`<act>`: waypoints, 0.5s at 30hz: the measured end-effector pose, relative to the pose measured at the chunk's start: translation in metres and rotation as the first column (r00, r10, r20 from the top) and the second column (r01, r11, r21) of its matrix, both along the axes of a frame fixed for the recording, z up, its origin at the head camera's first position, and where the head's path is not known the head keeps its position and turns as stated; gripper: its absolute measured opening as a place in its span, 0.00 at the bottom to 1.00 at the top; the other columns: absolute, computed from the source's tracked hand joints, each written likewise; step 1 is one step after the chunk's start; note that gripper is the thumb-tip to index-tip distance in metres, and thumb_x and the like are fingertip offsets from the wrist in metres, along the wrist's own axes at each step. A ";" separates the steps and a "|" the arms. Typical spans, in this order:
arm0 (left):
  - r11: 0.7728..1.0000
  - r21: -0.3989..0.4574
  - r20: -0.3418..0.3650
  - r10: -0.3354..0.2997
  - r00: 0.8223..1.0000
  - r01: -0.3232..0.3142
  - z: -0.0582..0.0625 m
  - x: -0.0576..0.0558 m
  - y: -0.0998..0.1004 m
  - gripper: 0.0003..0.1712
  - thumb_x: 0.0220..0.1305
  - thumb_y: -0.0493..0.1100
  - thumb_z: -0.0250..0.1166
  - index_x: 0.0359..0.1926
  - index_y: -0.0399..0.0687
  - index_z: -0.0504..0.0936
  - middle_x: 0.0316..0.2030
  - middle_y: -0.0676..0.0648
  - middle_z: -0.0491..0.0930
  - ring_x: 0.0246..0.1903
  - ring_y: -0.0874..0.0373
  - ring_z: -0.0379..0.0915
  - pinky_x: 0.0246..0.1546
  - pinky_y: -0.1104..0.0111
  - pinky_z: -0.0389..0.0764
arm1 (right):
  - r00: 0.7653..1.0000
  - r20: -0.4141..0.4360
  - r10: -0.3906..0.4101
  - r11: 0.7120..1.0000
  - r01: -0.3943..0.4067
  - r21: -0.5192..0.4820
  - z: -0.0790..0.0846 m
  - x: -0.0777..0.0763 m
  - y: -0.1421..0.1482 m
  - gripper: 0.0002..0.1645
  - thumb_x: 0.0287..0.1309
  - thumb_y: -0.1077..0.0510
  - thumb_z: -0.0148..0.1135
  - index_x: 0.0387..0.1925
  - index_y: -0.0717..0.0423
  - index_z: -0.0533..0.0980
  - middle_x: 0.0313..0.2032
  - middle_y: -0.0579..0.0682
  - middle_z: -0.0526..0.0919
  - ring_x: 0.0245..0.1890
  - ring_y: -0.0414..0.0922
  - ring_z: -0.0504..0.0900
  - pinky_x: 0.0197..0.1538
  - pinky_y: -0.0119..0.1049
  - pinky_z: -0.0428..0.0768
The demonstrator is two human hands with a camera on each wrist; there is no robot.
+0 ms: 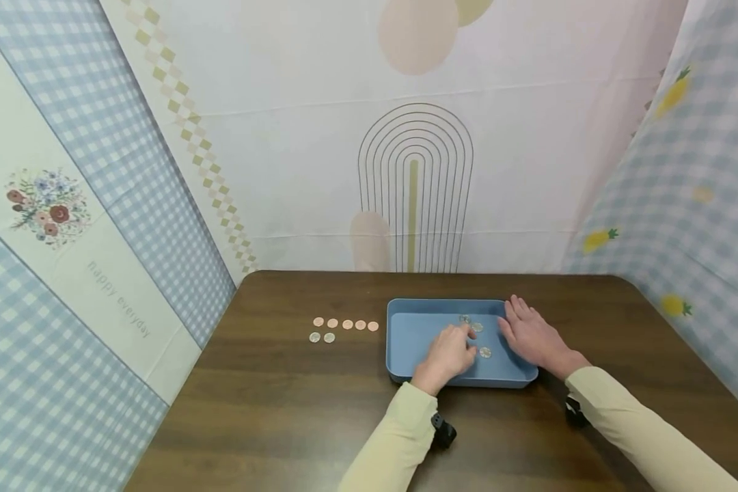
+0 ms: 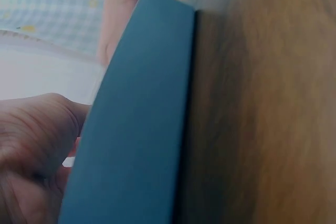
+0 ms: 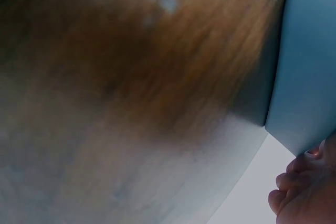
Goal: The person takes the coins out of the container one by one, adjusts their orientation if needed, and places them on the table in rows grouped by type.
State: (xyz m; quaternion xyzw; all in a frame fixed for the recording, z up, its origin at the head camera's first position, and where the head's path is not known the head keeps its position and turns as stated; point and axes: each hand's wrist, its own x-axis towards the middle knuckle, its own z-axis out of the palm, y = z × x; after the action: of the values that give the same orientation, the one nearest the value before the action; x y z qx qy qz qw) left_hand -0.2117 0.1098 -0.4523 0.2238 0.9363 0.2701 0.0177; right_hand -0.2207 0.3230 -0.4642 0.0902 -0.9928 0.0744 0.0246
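Observation:
A shallow blue tray (image 1: 415, 342) stands on the table, with silver coins in its right half. My left hand (image 1: 447, 357) reaches over the near rim into it, palm down, index finger and thumb apart. Its fingertips are right by a silver coin (image 1: 465, 318), and another silver coin (image 1: 477, 327) lies just beside that. To the right of the thumb is a third silver coin (image 1: 485, 352). At the tray's right wall, my right hand (image 1: 531, 333) rests along the rim with fingers straight. The left wrist view shows the tray's outer wall (image 2: 131, 108) beside the left palm.
Left of the tray on the brown wooden table (image 1: 270, 410) lies a row of several copper coins (image 1: 347, 324). Two silver coins, one of them the left silver coin (image 1: 315, 337), lie in front of that row. Patterned cloths (image 1: 307, 171) hang behind and at both sides.

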 end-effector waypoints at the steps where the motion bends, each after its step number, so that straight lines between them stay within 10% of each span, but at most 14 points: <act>1: 1.000 -0.009 -0.001 -0.007 1.000 0.007 -0.001 0.001 0.002 0.13 0.66 0.48 0.65 0.50 0.58 0.81 0.38 0.55 0.80 0.38 0.63 0.75 0.36 0.72 0.75 | 1.000 0.003 0.000 1.000 0.000 -0.004 0.000 0.000 0.000 0.38 0.76 0.48 0.41 0.71 0.76 0.51 0.73 0.74 0.48 0.73 0.69 0.49 0.71 0.64 0.52; 15: 0.999 -0.045 0.006 0.002 1.000 -0.002 -0.009 0.005 0.024 0.14 0.66 0.49 0.63 0.53 0.63 0.79 0.45 0.55 0.79 0.43 0.62 0.75 0.40 0.70 0.76 | 1.000 -0.008 0.006 1.000 -0.006 0.013 0.000 0.001 0.000 0.38 0.76 0.49 0.41 0.70 0.77 0.51 0.72 0.75 0.48 0.73 0.70 0.49 0.70 0.65 0.52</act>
State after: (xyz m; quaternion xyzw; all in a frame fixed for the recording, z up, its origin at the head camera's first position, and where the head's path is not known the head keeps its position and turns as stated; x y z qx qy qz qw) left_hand -0.2071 0.1341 -0.4612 0.2215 0.9423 0.2497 0.0254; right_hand -0.2193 0.3234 -0.4638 0.0935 -0.9929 0.0676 0.0280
